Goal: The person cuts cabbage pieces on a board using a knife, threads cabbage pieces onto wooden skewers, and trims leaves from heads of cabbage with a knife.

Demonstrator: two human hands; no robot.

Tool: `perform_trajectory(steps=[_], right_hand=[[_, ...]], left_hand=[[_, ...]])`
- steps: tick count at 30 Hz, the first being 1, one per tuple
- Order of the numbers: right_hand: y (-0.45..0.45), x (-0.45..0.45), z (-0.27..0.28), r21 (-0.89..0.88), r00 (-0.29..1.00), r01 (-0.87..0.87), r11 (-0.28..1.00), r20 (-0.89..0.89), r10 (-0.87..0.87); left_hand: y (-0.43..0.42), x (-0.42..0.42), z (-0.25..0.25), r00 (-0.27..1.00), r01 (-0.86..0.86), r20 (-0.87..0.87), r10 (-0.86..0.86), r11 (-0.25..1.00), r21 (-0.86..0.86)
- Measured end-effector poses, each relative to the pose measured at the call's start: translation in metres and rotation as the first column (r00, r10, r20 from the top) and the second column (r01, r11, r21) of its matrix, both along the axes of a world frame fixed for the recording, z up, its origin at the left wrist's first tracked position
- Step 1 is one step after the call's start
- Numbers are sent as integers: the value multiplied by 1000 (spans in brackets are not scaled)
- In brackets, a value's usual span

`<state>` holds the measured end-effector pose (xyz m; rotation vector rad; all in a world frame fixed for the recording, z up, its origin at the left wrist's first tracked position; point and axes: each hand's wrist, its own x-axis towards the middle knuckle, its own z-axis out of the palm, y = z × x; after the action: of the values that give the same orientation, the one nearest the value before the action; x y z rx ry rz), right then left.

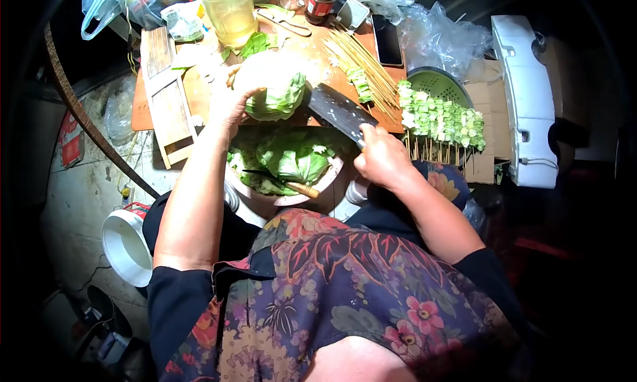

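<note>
My left hand (233,104) grips a round head of cabbage (284,95) from its left side, at the near edge of the orange cutting board (192,90). The top of the cabbage is washed out by glare. In my right hand (386,155) is the handle of a cleaver (337,108), its dark blade slanting up to the left, close beside the cabbage. Small pale bits cling to the blade. Below both hands stands a pink basin (255,199) of cabbage leaves (298,157), with a wooden-handled knife (302,189) lying across it.
Bamboo skewers (371,70) and a phone (387,42) lie right on the board. Skewered cabbage pieces (441,120) rest by a green colander (441,81). A wooden slicer (166,93) leans left; a jug (229,13) and red-lidded jar (322,2) stand behind. A white bucket (126,246) sits lower left.
</note>
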<state>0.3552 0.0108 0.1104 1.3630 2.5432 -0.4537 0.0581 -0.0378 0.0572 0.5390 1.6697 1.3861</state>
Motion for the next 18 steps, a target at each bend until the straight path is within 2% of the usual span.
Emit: perform_trajectory(steps=[1,2,4,5,7,8,10,11,13,15,17,18], right_hand=[[0,7,11,-10,999,-8,1000,-32,8],[-2,13,21,-25,997,14,1000,-71,-15],[-3,24,40,-87,987,51,995,-146,-63],[-4,29,47,-207,961,128,970,-217,-173],[-3,40,44,-432,855,151,889,-394,-337],[-5,40,44,-431,856,154,889,-392,-338],[-18,17,55,-484,585,-27,874,-717,-379],[-25,4,67,-633,508,-71,771,-688,-518],[-26,4,43,-719,633,21,695,-528,-566],[-34,1,32,-669,624,-7,743,-583,-520],[-46,2,11,-638,609,16,770,-604,-513],[-49,-1,12,-619,610,12,785,-618,-497]], left_hand=[[-1,4,3,999,47,-10,-47,999,-25],[-1,11,-6,1000,-11,-21,11,1000,-8],[-2,21,-6,999,-48,-15,47,995,-85],[-2,24,-6,998,-57,12,59,992,-111],[-2,28,-6,998,-37,36,43,988,-150],[-2,29,-6,998,-14,54,25,981,-191],[0,28,-8,999,3,34,5,973,-231],[0,26,-9,1000,16,11,-13,962,-272],[-2,18,2,997,57,73,-39,961,-269],[-2,8,7,989,91,139,-56,961,-261],[-1,3,6,992,117,76,-99,946,-301],[-3,4,23,992,123,62,-111,957,-261]])
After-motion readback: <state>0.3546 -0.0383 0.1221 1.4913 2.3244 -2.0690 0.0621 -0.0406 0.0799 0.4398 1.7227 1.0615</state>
